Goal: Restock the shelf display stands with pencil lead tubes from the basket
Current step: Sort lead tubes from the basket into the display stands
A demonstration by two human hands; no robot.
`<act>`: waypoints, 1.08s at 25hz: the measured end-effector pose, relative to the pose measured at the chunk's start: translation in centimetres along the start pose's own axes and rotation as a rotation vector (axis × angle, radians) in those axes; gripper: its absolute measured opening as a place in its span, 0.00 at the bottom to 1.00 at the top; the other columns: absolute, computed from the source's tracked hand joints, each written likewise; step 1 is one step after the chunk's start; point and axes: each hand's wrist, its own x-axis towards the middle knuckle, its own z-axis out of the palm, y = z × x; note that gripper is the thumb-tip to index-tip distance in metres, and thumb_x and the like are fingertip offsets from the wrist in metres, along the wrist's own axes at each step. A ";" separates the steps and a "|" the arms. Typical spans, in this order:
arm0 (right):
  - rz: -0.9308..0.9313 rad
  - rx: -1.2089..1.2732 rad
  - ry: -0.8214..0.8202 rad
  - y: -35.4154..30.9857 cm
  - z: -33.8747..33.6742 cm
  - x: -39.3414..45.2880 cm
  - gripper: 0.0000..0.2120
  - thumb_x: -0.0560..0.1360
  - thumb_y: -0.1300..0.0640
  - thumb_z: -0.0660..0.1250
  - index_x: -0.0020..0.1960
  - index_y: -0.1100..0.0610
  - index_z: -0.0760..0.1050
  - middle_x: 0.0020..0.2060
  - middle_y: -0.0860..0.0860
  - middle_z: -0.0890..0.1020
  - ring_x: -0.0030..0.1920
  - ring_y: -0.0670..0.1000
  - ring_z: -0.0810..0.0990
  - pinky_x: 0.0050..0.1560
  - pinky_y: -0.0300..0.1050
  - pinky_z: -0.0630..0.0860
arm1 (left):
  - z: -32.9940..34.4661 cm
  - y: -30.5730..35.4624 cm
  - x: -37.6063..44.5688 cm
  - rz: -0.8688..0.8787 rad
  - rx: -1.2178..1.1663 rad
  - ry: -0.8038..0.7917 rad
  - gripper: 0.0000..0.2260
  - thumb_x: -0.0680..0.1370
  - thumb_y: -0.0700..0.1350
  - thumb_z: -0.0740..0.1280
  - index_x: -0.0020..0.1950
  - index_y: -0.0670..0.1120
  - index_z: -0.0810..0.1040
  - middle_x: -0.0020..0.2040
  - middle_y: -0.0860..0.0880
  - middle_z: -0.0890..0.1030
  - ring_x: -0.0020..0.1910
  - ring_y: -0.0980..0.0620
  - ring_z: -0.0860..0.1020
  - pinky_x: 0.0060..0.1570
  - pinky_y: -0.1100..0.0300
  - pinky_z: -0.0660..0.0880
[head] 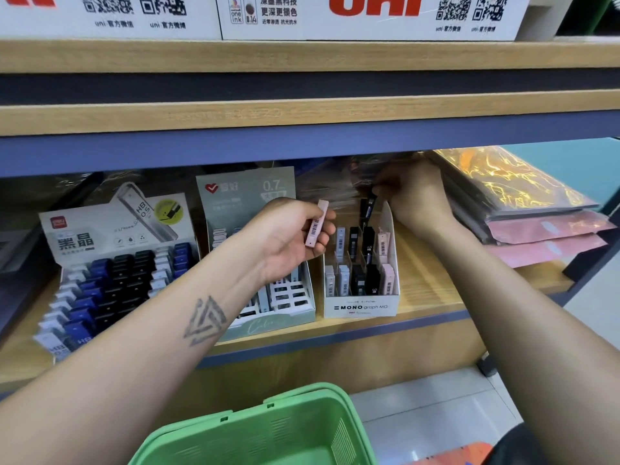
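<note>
My left hand holds a pink lead tube with a barcode, just left of the white MONO display stand. My right hand is behind that stand's back row and pinches a black lead tube upright over it. The stand holds white, black and pink tubes in two rows. A teal 0.7 stand sits to its left, partly hidden by my left arm. Further left is a grey stand with blue, black and white tubes. The green basket is below, at the bottom middle.
The stands sit on a wooden shelf with a blue front edge, under another low shelf board. Stacked gold and pink plastic-wrapped packs lie to the right. White boxes with red lettering stand on the top shelf. Tiled floor shows at lower right.
</note>
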 end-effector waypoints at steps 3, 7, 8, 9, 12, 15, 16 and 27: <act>0.036 -0.043 -0.081 0.1 0.9 -0.3 0.07 0.76 0.67 0.70 0.50 0.60 0.85 0.48 0.55 0.86 0.49 0.53 0.82 0.54 0.47 0.79 | 0.0 -0.1 -0.1 -0.001 -0.002 -0.002 0.10 0.83 0.37 0.57 0.53 0.39 0.78 0.36 0.46 0.76 0.32 0.54 0.72 0.32 0.64 0.70; 0.040 -0.116 -0.125 0.4 1.9 -0.7 0.07 0.76 0.66 0.71 0.51 0.59 0.84 0.48 0.55 0.85 0.49 0.53 0.83 0.49 0.42 0.76 | 0.1 -0.2 0.0 -0.002 -0.009 -0.010 0.10 0.83 0.37 0.57 0.52 0.39 0.78 0.36 0.46 0.76 0.31 0.53 0.72 0.30 0.64 0.71; 0.049 -0.127 -0.129 0.3 2.0 -0.8 0.07 0.76 0.66 0.71 0.52 0.58 0.84 0.48 0.54 0.85 0.49 0.52 0.83 0.48 0.40 0.75 | 0.1 -0.2 0.0 -0.003 -0.012 -0.012 0.10 0.83 0.37 0.57 0.52 0.39 0.78 0.35 0.46 0.77 0.31 0.53 0.73 0.29 0.65 0.71; 0.059 -0.133 -0.133 0.3 2.1 -0.7 0.08 0.76 0.66 0.71 0.52 0.58 0.84 0.48 0.54 0.86 0.49 0.52 0.83 0.48 0.40 0.75 | 0.1 -0.2 0.0 -0.003 -0.015 -0.016 0.10 0.83 0.37 0.57 0.52 0.38 0.78 0.35 0.46 0.77 0.31 0.54 0.73 0.29 0.65 0.71; 0.069 -0.148 -0.146 0.3 2.2 -0.7 0.09 0.76 0.67 0.70 0.54 0.58 0.83 0.49 0.55 0.85 0.50 0.53 0.83 0.52 0.44 0.78 | 0.1 -0.4 0.0 -0.005 -0.035 -0.032 0.10 0.82 0.35 0.57 0.54 0.36 0.79 0.36 0.44 0.78 0.31 0.53 0.74 0.30 0.64 0.73; 0.042 -0.178 -0.109 0.0 1.7 -0.9 0.10 0.76 0.66 0.68 0.54 0.59 0.83 0.48 0.56 0.85 0.49 0.56 0.83 0.48 0.42 0.76 | -0.2 -0.5 0.0 0.011 -0.049 -0.052 0.13 0.81 0.30 0.57 0.59 0.33 0.78 0.39 0.41 0.81 0.35 0.50 0.79 0.36 0.60 0.77; 0.037 -0.170 -0.080 -0.3 1.4 -0.9 0.10 0.75 0.66 0.68 0.54 0.58 0.84 0.48 0.55 0.86 0.49 0.55 0.83 0.47 0.41 0.75 | -0.3 -0.5 -0.1 0.023 -0.041 -0.060 0.13 0.81 0.29 0.57 0.61 0.33 0.78 0.41 0.40 0.83 0.37 0.49 0.80 0.40 0.59 0.79; 0.442 1.024 -0.429 -4.3 0.6 -2.5 0.08 0.70 0.63 0.76 0.47 0.63 0.82 0.39 0.60 0.86 0.38 0.53 0.85 0.38 0.39 0.82 | -1.6 0.0 -1.6 0.083 -0.096 0.022 0.05 0.79 0.28 0.65 0.53 0.29 0.78 0.48 0.31 0.83 0.41 0.41 0.85 0.43 0.56 0.84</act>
